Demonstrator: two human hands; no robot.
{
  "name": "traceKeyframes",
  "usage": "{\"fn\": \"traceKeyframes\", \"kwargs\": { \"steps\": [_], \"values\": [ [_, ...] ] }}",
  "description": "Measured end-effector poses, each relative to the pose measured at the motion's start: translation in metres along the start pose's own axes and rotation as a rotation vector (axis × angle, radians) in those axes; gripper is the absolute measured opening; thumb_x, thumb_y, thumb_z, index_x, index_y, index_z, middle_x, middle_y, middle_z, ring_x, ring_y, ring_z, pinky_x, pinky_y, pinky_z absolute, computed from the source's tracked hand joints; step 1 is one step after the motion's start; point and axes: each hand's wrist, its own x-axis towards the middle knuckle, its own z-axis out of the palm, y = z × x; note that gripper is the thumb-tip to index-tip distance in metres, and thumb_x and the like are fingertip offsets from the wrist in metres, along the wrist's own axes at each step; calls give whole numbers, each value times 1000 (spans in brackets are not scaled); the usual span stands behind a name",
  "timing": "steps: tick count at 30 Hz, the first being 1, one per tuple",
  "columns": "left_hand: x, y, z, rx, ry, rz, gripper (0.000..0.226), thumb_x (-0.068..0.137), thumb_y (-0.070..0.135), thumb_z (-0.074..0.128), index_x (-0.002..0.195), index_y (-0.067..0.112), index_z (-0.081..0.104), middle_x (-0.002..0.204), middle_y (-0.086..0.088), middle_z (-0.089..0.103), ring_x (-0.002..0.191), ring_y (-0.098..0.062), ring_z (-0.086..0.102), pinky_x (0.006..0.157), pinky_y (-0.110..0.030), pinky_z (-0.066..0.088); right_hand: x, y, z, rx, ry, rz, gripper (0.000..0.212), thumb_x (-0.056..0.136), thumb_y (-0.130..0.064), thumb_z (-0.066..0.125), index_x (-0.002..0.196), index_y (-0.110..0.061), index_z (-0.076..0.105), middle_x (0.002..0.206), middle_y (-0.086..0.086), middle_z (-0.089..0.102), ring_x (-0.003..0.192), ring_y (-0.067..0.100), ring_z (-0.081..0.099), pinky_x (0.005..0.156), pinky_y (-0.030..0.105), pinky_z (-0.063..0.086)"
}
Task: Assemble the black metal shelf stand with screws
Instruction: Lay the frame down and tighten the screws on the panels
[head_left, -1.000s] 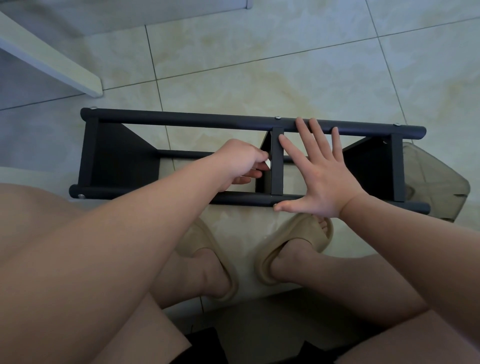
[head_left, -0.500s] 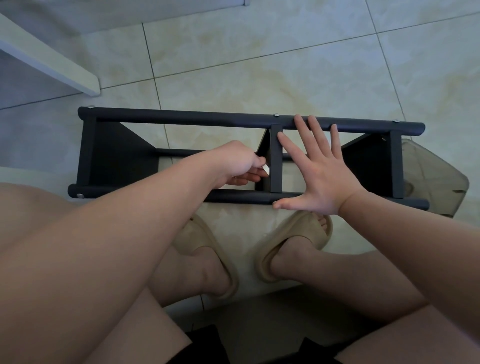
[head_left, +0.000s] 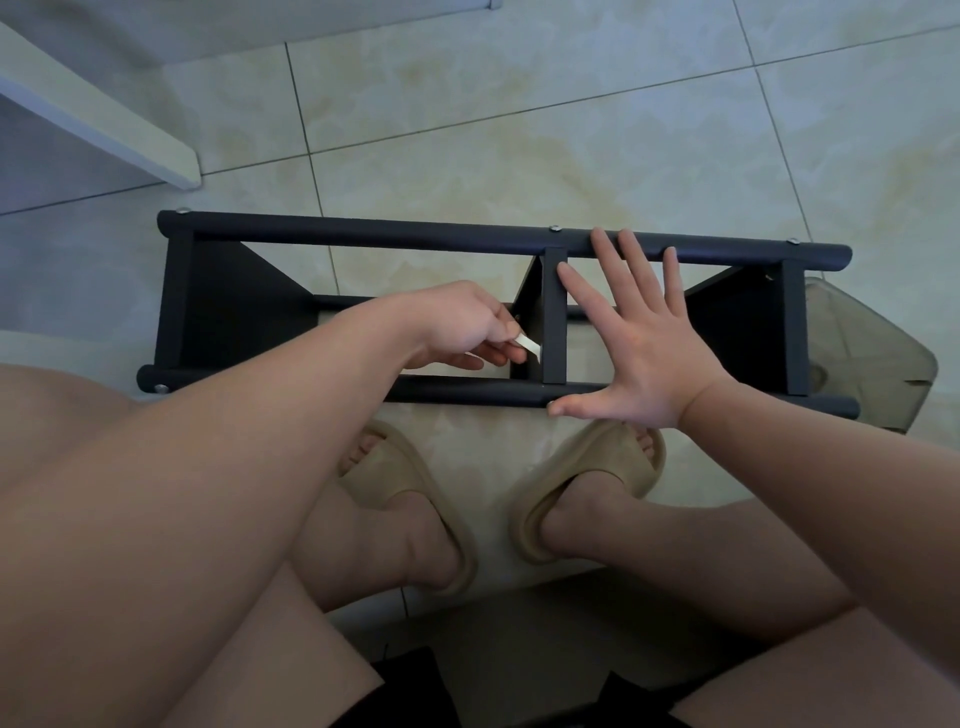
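Note:
The black metal shelf stand (head_left: 363, 240) lies on its side on the tiled floor, with two long tubes and three cross panels. Screw heads (head_left: 554, 228) show along the far tube. My left hand (head_left: 467, 327) is shut on a small white tool (head_left: 529, 345), whose tip sits against the left face of the middle panel (head_left: 554, 317). My right hand (head_left: 639, 343) lies flat with its fingers spread, just right of that panel, fingertips on the far tube and thumb on the near tube.
My feet in beige slippers (head_left: 587, 483) stand just in front of the stand. A translucent grey container (head_left: 872, 358) sits behind the stand's right end. A white furniture edge (head_left: 104, 124) crosses the upper left.
My left hand has drawn back slightly to the left, so more of the white tool shows. My right hand stays flat on the stand.

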Motion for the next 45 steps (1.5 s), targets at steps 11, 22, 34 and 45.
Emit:
{"fn": "traceKeyframes", "kwargs": {
  "steps": [11, 22, 34, 45],
  "values": [
    [-9, -2, 0, 183, -19, 63, 22, 104, 15, 51, 88, 17, 65, 95, 1, 74, 90, -11, 63, 83, -28, 49, 0, 1, 1, -7, 4, 2, 126, 67, -99, 36, 163, -23, 9, 170, 15, -5, 156, 36, -11, 121, 64, -10],
    [-14, -8, 4, 259, 21, 116, 21, 101, 15, 57, 84, 22, 67, 86, 12, 73, 91, -9, 63, 77, -24, 48, -1, 0, 1, -9, 13, 1, 126, 67, -97, 39, 163, -22, 12, 170, 17, -2, 156, 37, -9, 121, 64, -9],
    [-10, -10, 7, 445, 29, 142, 25, 97, 21, 63, 74, 32, 65, 73, 14, 60, 70, -6, 53, 65, -25, 38, -1, -1, 0, -12, 13, 2, 126, 67, -97, 39, 163, -21, 13, 169, 18, -1, 156, 38, -7, 121, 65, -7],
    [-5, 2, -5, 566, 137, 163, 14, 88, 13, 68, 82, 21, 78, 81, 15, 69, 89, -12, 66, 77, -26, 48, 0, -1, -1, -4, -3, 4, 126, 67, -96, 38, 163, -21, 13, 169, 17, -3, 156, 37, -10, 121, 64, -9]
  ]
}}
